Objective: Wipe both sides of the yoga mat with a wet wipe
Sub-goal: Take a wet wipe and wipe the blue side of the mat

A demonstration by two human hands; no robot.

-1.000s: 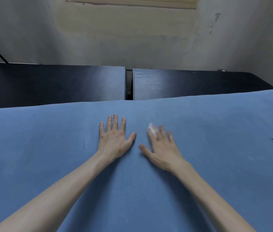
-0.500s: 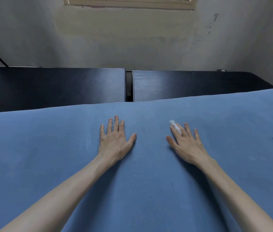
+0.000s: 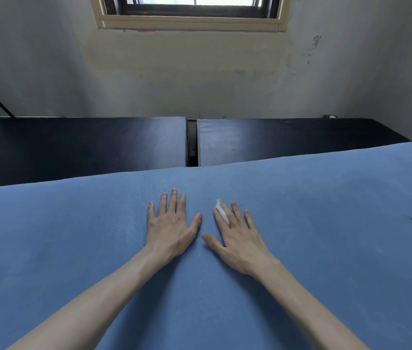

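The blue yoga mat (image 3: 326, 236) lies flat and fills the lower half of the view. My left hand (image 3: 171, 223) rests palm down on it near the middle, fingers straight and spread. Just to its right, my right hand (image 3: 237, 238) presses flat on the mat with straight fingers. A small white wet wipe (image 3: 221, 212) sits under that hand, and a strip of it shows between the index and middle fingers. The rest of the wipe is hidden beneath the hand.
Beyond the mat's far edge lie two black padded mats (image 3: 86, 145) with a narrow gap (image 3: 191, 142) between them. A stained wall and a window (image 3: 189, 11) rise behind. A small dark speck (image 3: 411, 218) marks the blue mat at the right.
My right hand slid right with the wipe, then came back left beside the left hand. The left hand stayed put. The view tilted up and now shows the window.
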